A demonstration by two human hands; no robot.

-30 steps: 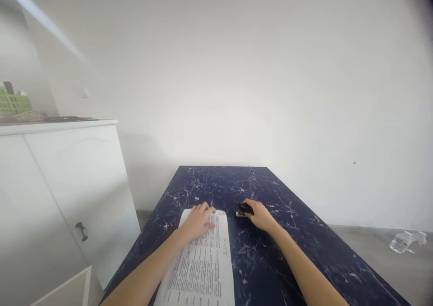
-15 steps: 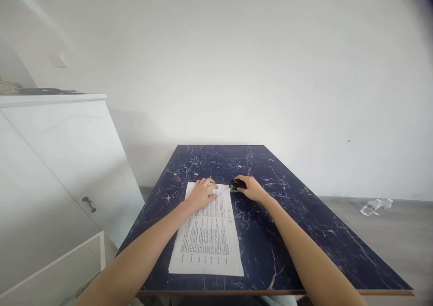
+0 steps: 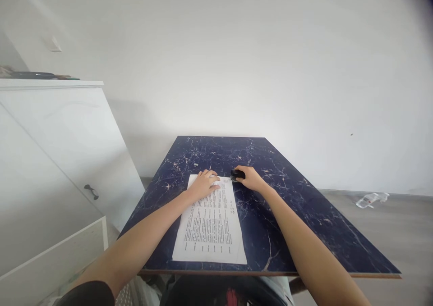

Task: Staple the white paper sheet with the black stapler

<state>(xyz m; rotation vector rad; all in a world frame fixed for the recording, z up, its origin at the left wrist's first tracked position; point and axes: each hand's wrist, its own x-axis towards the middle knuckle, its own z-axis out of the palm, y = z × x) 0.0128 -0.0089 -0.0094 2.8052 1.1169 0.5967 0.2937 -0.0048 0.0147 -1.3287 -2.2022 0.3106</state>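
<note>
A printed white sheet point(image 3: 211, 227) lies on the dark blue marbled table point(image 3: 284, 234), its long side running away from me. My left hand point(image 3: 204, 184) rests flat on the far part of the paper, fingers spread. At the paper's far right corner, my right hand point(image 3: 249, 178) is wrapped round a black stapler point(image 3: 238, 174), whose front end meets the corner. Whether the paper sits between the stapler's jaws is too small to tell.
A small pale object point(image 3: 195, 165) lies on the table beyond the paper. A white cabinet point(image 3: 67, 139) stands at the left. Clear plastic bottles point(image 3: 367, 200) lie on the floor at the right, near the wall.
The view has tipped slightly downward, so the table sits higher in the picture and my lap shows more. Both hands keep their places on the paper and stapler.
</note>
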